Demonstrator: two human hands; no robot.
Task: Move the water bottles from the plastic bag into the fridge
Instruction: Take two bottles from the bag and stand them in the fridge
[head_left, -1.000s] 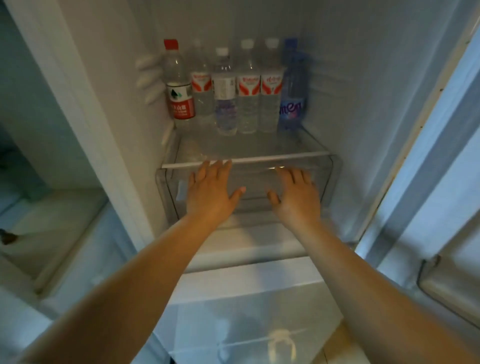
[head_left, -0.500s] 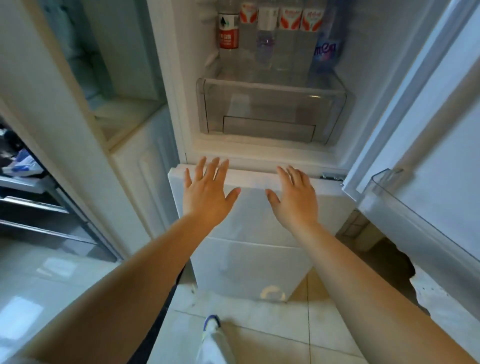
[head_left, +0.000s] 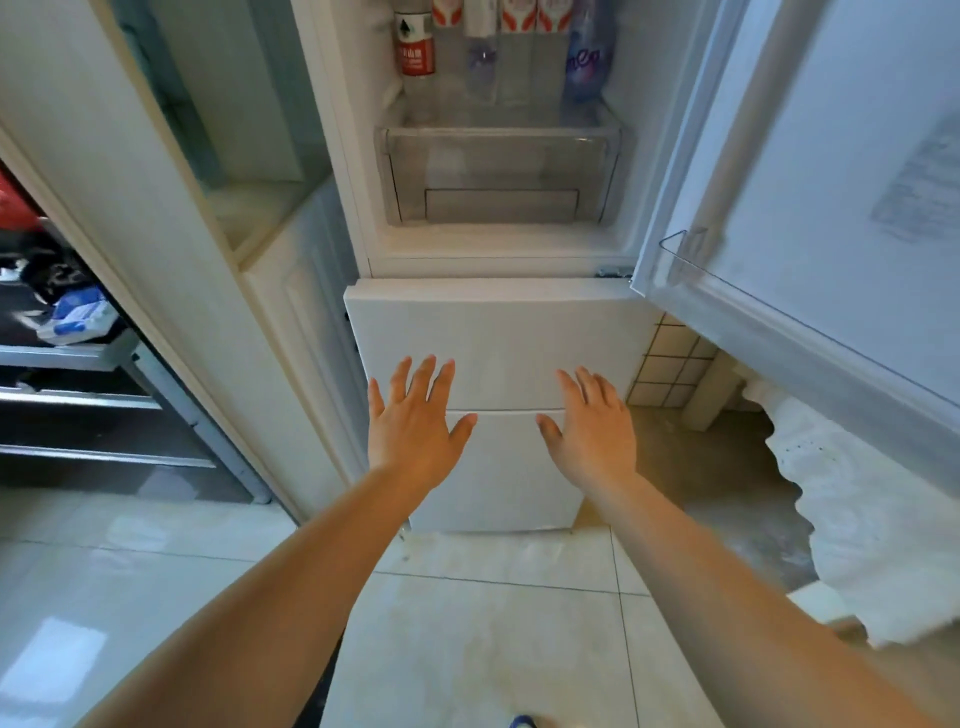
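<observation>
Fridge (head_left: 498, 249): upper compartment stands open, white lower doors shut.
Fridge door (head_left: 831, 156): swung wide to the right; left so, cold likely escapes.
Clear drawer (head_left: 498, 176): pushed in under the shelf.
Water bottles (head_left: 498, 47): upright in a row on the shelf, packed close; a knock could topple them.
Left hand (head_left: 413, 421): fingers spread, holding nothing.
Right hand (head_left: 592, 426): fingers spread, holding nothing.
Plastic bag: not visible.

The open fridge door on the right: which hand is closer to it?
Right. The right hand hangs just left of the open fridge door; the left hand is farther left.
</observation>
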